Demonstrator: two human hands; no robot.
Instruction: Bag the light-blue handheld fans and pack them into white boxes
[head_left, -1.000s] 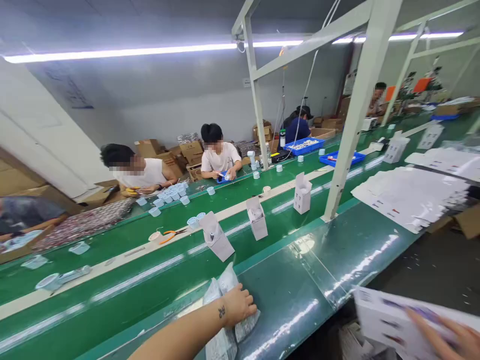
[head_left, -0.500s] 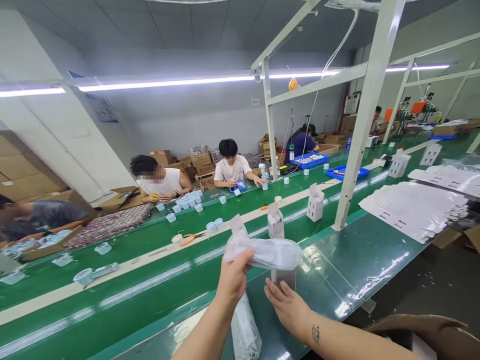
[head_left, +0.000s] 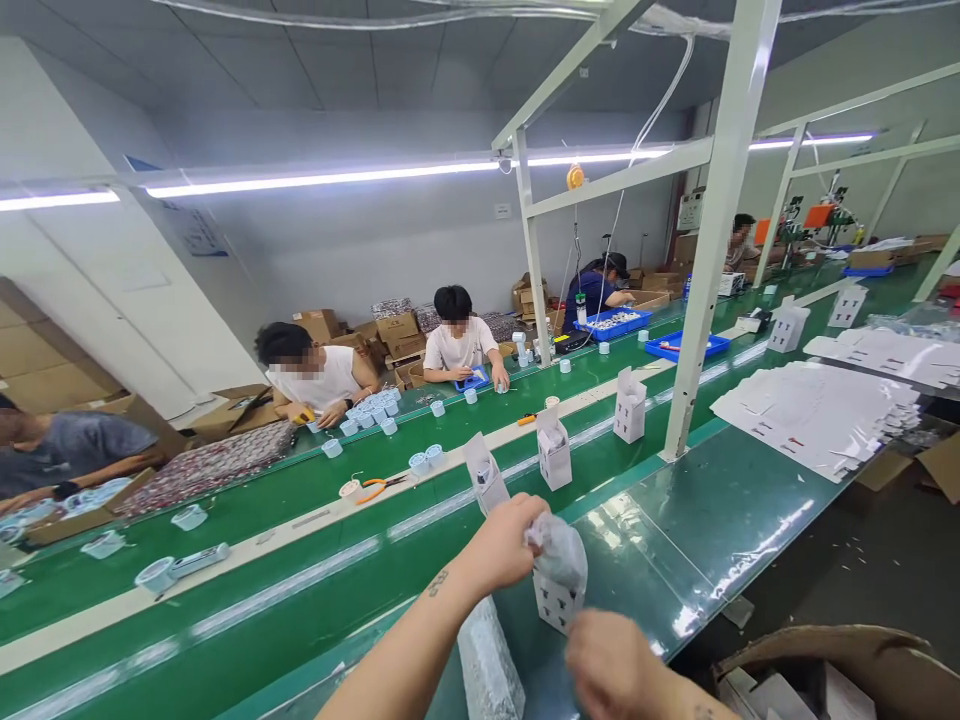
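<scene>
My left hand [head_left: 501,547] is closed on a clear plastic bag [head_left: 561,556], pressing it into the open top of a small white carton [head_left: 556,601] that stands on the green bench [head_left: 697,510]. Just below the carton is my right hand [head_left: 611,665], seen from the back; its fingers are hidden. Under my left forearm lies a stack of filled clear bags [head_left: 489,665].
Open white cartons [head_left: 553,447] stand on the green conveyor belt [head_left: 300,560]. White flat cartons [head_left: 817,410] are piled at the right. A brown cardboard box [head_left: 832,670] sits at the lower right. Several people work across the belt. A white frame post [head_left: 709,240] rises from the bench.
My left hand lifted a bag off the stack and brought it down onto the white carton. My right hand set the carton upright on the bench and dropped below it.
</scene>
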